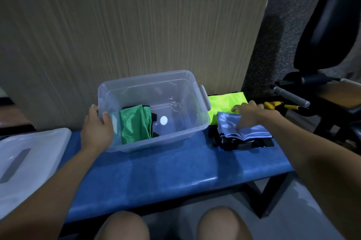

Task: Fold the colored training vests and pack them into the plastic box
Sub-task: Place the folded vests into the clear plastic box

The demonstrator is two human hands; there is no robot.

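Mid-frame, the left hand (pixel 97 129) grips the box (pixel 196 125) rim, thumb curled inside; a folded green vest (pixel 134 125) lies within. Right of it, the right hand (pixel 252 115) rests spread, fingers nearly straight, on the blue vest (pixel 229 127) beside the yellow vest (pixel 226 101).

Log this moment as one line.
left hand: grips clear plastic box wall | right hand: on folded light-blue vest | folded green vest: inside box
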